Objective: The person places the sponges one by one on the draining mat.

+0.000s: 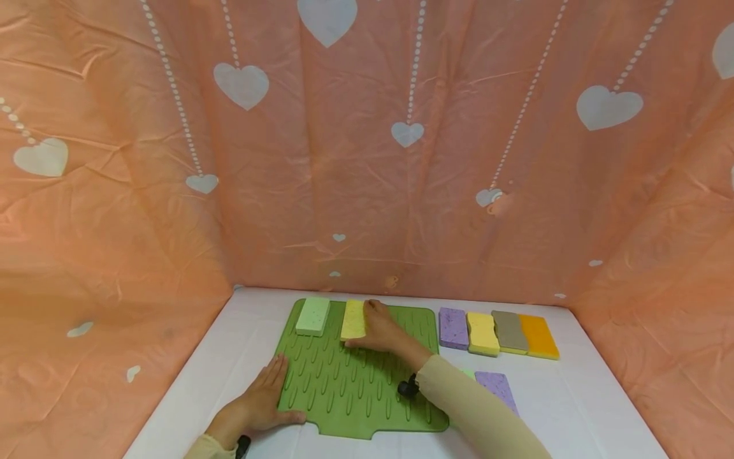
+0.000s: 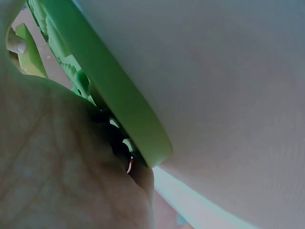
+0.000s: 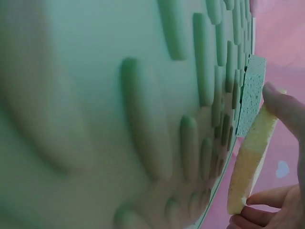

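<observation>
My right hand point(image 1: 381, 328) pinches a yellow sponge point(image 1: 353, 320) between thumb and fingers over the back part of a green ridged mat point(image 1: 344, 426). In the right wrist view this sponge point(image 3: 252, 152) is tilted, with the thumb at one end and the fingers at the other. To its left, a pale green sponge point(image 1: 313, 317) lies on the mat's back left corner. My left hand point(image 1: 258, 398) rests at the mat's left edge, fingers extended and thumb by the front corner. The left wrist view shows the palm point(image 2: 52, 152) against the mat's rim point(image 2: 119, 95).
Right of the mat, a purple sponge point(image 1: 453, 328), a yellow one point(image 1: 483, 333), a grey-topped one point(image 1: 510, 331) and an orange one point(image 1: 539, 336) stand in a row. Nearer me, another purple sponge point(image 1: 497, 387) is partly hidden by my right sleeve. A pink heart-print sheet point(image 1: 367, 191) encloses the white table point(image 1: 579, 395).
</observation>
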Demonstrator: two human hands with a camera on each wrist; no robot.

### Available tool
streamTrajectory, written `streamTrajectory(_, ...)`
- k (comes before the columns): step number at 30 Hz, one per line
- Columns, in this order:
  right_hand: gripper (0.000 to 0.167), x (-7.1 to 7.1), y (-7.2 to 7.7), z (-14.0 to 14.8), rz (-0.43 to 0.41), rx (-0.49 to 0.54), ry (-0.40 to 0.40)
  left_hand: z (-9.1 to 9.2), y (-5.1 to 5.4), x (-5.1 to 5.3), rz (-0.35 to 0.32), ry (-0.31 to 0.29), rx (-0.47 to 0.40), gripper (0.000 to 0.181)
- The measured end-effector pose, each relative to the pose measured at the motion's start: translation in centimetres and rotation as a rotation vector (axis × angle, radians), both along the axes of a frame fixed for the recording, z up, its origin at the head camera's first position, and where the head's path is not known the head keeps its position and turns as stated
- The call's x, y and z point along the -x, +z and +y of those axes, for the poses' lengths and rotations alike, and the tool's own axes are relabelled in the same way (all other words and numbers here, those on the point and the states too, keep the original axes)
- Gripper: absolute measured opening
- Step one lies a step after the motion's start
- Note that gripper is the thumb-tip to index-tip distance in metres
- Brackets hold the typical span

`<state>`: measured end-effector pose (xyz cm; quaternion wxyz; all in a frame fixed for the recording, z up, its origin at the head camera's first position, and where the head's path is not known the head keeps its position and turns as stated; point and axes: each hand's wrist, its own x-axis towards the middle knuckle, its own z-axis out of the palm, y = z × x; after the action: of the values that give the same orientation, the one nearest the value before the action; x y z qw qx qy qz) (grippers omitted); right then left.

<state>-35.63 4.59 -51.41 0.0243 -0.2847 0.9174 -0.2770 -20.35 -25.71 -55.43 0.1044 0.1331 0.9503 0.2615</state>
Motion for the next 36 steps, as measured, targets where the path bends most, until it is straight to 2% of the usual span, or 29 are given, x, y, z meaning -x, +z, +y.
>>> streamTrajectory(4, 0.121, 0.2, -0.1, -0.8, -0.006, -0.008, -0.006, 0.0, -0.3, 0.2, 0.024, -0.002, 0.036, 0.140)
streamTrajectory(8, 0.121, 0.3, 0.0, -1.6, 0.004, -0.037, -0.007, -0.1, -0.3, 0.2, 0.041, -0.016, 0.037, 0.140)
streamTrajectory(14, 0.120, 0.5, 0.2, -2.6, -0.002, -0.073, -0.012, -0.2, -0.1, 0.1, 0.038, -0.020, 0.020, 0.140)
streamTrajectory(22, 0.120, 1.0, -0.4, -3.5, 0.006, -0.139, -0.042, -0.2, -0.4, 0.3, 0.035, -0.013, 0.034, 0.141)
streamTrajectory(29, 0.120, 1.0, -0.3, -3.9, 0.000, -0.140, -0.057, -0.1, -0.3, 0.2, 0.055, -0.011, 0.039, 0.139)
streamTrajectory(36, 0.120, 0.9, -0.6, -4.1, -0.028, -0.151, -0.062, 0.1, 0.0, 0.0, 0.033, -0.004, 0.012, 0.141)
